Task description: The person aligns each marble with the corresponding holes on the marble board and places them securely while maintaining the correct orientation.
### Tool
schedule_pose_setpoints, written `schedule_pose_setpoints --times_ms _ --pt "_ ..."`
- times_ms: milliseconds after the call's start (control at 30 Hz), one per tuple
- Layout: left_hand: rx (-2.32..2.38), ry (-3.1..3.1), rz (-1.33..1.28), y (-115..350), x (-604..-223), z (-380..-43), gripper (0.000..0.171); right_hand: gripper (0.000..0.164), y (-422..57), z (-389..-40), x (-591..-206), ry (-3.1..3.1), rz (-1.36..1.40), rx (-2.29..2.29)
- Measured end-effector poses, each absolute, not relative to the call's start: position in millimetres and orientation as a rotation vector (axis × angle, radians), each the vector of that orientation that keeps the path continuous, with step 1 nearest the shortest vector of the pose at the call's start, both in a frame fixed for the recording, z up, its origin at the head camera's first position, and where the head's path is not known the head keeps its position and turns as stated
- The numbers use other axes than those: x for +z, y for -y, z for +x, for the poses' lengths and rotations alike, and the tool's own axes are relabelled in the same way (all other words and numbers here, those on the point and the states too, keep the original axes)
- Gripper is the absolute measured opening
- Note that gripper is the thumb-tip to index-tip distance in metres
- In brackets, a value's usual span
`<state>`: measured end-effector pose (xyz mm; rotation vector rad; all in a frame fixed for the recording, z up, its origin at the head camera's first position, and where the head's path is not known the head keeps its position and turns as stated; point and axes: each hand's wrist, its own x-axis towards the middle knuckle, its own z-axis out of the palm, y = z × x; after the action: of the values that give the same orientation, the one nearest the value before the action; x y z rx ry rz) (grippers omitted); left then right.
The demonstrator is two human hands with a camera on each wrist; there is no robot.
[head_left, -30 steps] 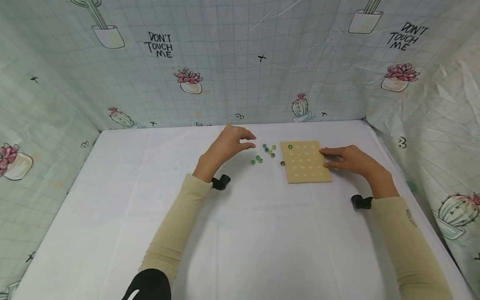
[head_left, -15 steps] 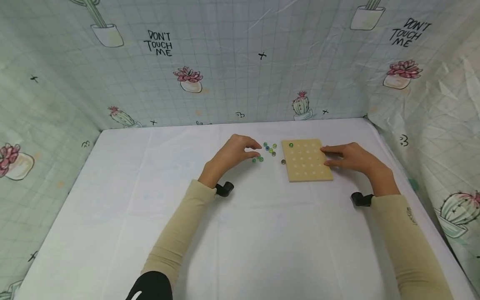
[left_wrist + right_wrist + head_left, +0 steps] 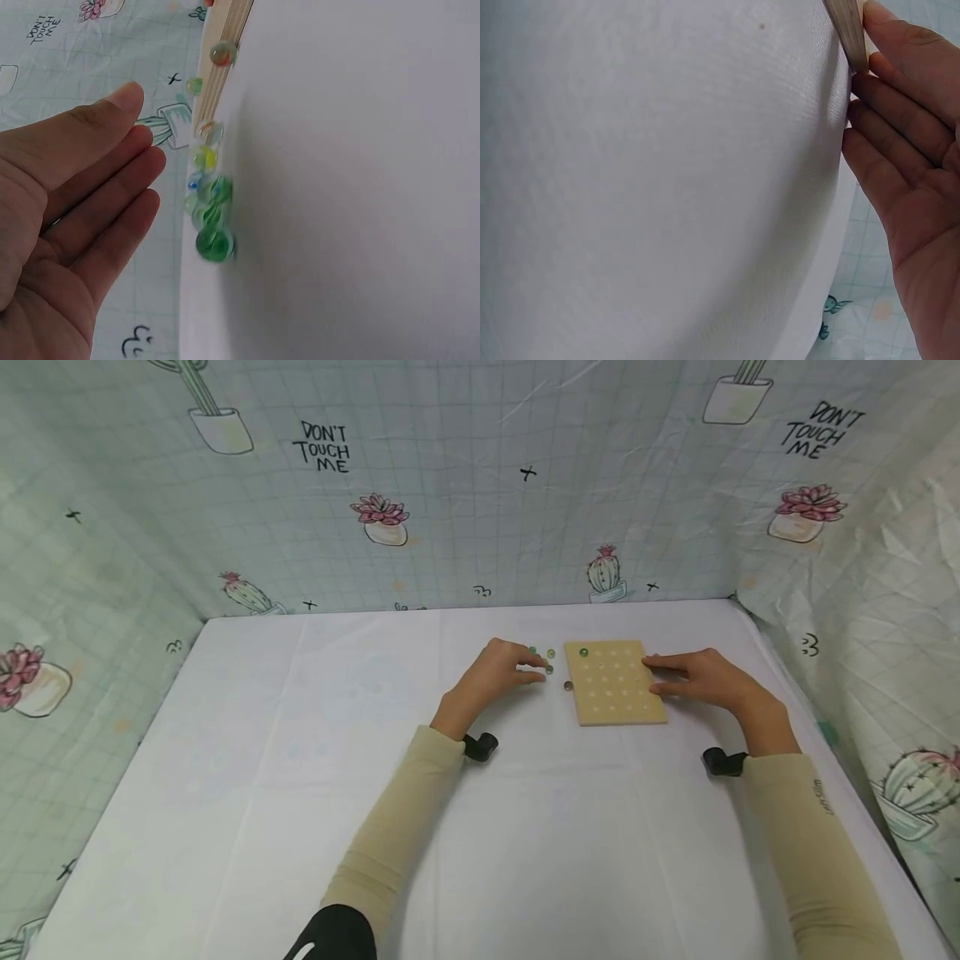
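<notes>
My left hand (image 3: 491, 677) hovers at a cluster of glass marbles left of the board, thumb and fingers extended and apart. Nothing is between them in the left wrist view, where green marbles (image 3: 215, 244) and a yellow one (image 3: 205, 157) lie beyond the fingertips. In the head view the hand hides part of this cluster. The flat wooden board (image 3: 618, 710) has rows of shallow pits; a green marble (image 3: 583, 652) sits in its far left corner. My right hand (image 3: 708, 678) touches the board's right edge with nearly straight fingers and thumb.
A brownish marble (image 3: 568, 686) lies against the board's left edge. The table (image 3: 555, 827) is covered in white cloth. Behind it hangs a printed curtain (image 3: 465, 510), and another side of it rises close to my right arm.
My left hand has moved right and lowered from beside the marbles to over them, covering some. My right hand and the board have stayed in place.
</notes>
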<state>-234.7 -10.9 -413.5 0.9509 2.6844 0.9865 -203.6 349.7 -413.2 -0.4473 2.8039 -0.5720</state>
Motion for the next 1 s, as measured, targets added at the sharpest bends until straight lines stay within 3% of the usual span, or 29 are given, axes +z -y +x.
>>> schedule_pose_setpoints --times_ms 433,1000 --pt "0.841 -2.699 0.777 -34 -424 -227 0.027 0.059 -350 -203 -413 -2.808 -0.455 -0.569" --pt "0.852 -2.818 0.633 -50 -437 -221 0.024 0.062 -351 -202 -412 -2.787 -0.46 -0.589"
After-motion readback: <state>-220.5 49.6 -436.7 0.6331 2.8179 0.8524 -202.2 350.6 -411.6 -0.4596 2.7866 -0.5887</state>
